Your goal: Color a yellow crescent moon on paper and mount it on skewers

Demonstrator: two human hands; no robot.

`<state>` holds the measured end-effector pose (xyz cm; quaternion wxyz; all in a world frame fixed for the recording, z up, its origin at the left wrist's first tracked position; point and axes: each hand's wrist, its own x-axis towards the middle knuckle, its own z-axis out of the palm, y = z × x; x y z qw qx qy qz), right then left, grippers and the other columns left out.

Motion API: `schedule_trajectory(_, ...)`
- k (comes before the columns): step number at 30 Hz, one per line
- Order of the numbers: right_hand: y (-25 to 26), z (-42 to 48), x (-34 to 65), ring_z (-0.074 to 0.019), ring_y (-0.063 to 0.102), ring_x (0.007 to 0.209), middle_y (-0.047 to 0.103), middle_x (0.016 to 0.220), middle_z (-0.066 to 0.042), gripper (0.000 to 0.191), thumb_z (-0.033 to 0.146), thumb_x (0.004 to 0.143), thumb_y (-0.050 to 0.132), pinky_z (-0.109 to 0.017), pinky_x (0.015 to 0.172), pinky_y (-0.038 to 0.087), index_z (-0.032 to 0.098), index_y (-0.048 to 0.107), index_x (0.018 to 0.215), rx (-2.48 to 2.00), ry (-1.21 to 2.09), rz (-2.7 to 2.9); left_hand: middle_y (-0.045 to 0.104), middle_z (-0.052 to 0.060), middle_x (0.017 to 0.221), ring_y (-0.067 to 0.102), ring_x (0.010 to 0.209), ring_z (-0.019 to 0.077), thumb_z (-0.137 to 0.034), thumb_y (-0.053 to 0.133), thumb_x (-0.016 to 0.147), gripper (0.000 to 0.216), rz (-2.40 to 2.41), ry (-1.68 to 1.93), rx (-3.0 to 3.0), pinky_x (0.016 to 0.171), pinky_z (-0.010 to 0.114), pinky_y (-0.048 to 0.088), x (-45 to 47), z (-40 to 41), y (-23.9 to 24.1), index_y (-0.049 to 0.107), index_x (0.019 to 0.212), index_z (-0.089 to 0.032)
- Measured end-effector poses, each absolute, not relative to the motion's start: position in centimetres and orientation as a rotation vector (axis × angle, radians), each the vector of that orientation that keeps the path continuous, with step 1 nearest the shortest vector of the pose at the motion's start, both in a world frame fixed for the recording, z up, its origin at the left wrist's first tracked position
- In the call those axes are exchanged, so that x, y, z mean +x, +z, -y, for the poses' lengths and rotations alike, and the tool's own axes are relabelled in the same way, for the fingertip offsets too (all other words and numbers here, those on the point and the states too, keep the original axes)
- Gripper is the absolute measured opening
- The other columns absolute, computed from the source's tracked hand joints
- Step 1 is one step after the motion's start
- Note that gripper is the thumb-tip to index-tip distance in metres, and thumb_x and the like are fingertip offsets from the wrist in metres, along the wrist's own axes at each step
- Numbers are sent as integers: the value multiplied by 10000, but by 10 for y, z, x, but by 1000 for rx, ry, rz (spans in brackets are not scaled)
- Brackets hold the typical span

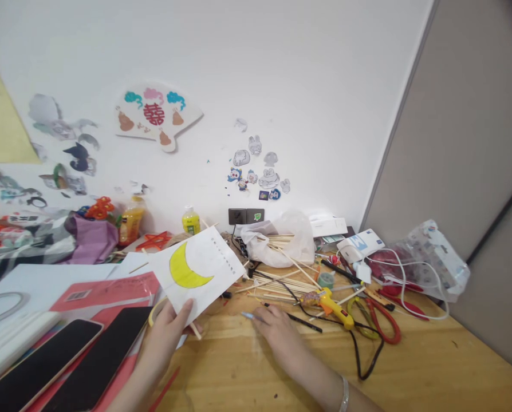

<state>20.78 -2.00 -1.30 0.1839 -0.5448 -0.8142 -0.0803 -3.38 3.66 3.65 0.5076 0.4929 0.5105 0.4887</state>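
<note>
My left hand (pixel 170 326) is closed on a white paper sheet (pixel 225 257) with a yellow crescent moon and a line of small writing. The thumb presses on its lower edge. Thin wooden sticks (pixel 195 331) poke out from behind the sheet, and how they are joined to it is hidden. On the tabletop, my right hand (pixel 277 335) has its fingers closed around a thin pale-blue pen (pixel 247 315), whose tip points left. A black pen (pixel 305 323) lies just right of those fingers. Beyond it rests a yellow hot glue gun (pixel 335 309) with a black cord.
Wooden sticks (pixel 282 286) lie scattered ahead of my right hand, some in a plastic bag (pixel 299 234). Red-handled scissors (pixel 385 323) and a white cable (pixel 404 286) are at right. Two black phones (pixel 105 355) rest on red packaging at left. A glue bottle (pixel 190 220) stands by the wall.
</note>
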Motion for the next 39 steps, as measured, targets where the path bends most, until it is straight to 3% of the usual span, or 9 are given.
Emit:
schedule_trajectory(6, -14, 13, 219, -256, 574, 1013, 635, 1150, -131, 223, 78, 896, 583, -365, 815, 470, 160, 673, 1084, -1673, -344, 2179, 603, -32, 748, 564, 541, 84, -272, 566, 925, 140, -1248, 1180, 1178, 507, 231, 508, -35, -40, 34, 592, 958, -139)
schedule_trajectory(12, -12, 10, 224, -248, 583, 918, 659, 970, -79, 199, 136, 880, 636, -357, 750, 466, 237, 688, 1043, -1695, -425, 2224, 603, -28, 772, 562, 550, 84, -259, 569, 923, 132, -1238, 1175, 1191, 511, 231, 508, -33, -35, 36, 586, 980, -141)
schedule_trajectory(19, -18, 6, 223, -266, 572, 848, 657, 887, -125, 173, 52, 883, 573, -394, 728, 447, 115, 686, 998, -1772, -490, 2194, 595, -40, 725, 556, 529, 83, -282, 567, 924, 146, -1231, 1184, 1189, 504, 230, 501, -34, -36, 35, 593, 933, -139)
schedule_trajectory(39, -14, 12, 217, -220, 576, 797, 677, 822, -50, 67, 135, 875, 651, -330, 684, 418, 186, 685, 900, -1535, -629, 2283, 626, 14, 909, 612, 669, 120, -271, 559, 927, 198, -1228, 1459, 1050, 584, 273, 541, -37, -33, 42, 562, 1084, -150)
